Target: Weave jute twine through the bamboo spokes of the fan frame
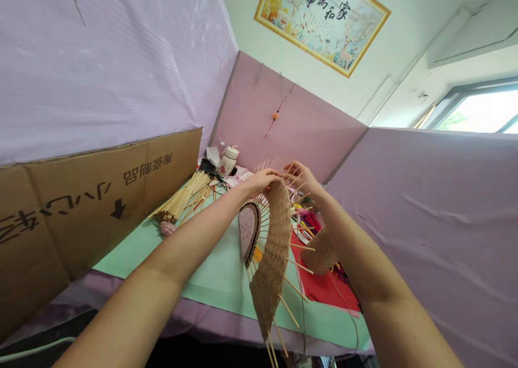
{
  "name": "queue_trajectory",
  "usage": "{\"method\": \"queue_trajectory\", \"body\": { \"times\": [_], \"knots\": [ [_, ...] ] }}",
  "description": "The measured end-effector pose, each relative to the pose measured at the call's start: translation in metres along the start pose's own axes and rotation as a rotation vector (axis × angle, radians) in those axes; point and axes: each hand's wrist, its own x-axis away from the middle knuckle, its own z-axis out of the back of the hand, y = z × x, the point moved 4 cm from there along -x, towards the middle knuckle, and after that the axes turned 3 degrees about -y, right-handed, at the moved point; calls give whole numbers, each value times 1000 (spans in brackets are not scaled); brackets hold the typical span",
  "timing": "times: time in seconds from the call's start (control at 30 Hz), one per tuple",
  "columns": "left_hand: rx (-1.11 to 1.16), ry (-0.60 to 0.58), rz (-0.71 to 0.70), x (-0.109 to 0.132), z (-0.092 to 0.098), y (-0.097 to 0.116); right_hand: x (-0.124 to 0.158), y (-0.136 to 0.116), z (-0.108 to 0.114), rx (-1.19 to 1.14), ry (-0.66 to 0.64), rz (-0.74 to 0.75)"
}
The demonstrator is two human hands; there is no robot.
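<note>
My left hand point(262, 180) grips the far rim of a half-woven basket point(273, 249), a ring of jute twine wound round wooden sticks that stick out like spokes. The basket is tipped on its side above the green mat point(210, 273), and its patterned heart-shaped base point(247, 232) faces left. My right hand point(302, 178) pinches at the sticks on the same far rim, fingers closed. A spool of jute twine point(320, 252) lies under my right forearm on a red sheet point(324, 290); a strand runs off the table's edge.
A bundle of loose wooden sticks point(184, 198) lies at the mat's left. A cardboard sheet point(81, 206) leans on the left partition. A white jar point(227, 161) and small clutter stand at the back. Coloured pens and sticks point(303, 225) lie beside the red sheet. Purple partitions close in the desk.
</note>
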Motion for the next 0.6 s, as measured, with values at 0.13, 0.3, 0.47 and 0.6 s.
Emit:
{"method": "queue_trajectory", "body": {
  "times": [0.13,0.3,0.47,0.6],
  "knots": [
    [-9,33,20,3,-2,1,-3,-9,5,58,-5,28],
    [-30,48,65,3,-3,7,-7,-16,11,96,119,127],
    [-62,52,127,-8,-3,11,-10,-24,13,96,96,158],
    [-108,41,164,-17,-2,13,-8,-36,13,57,34,53]
  ]
}}
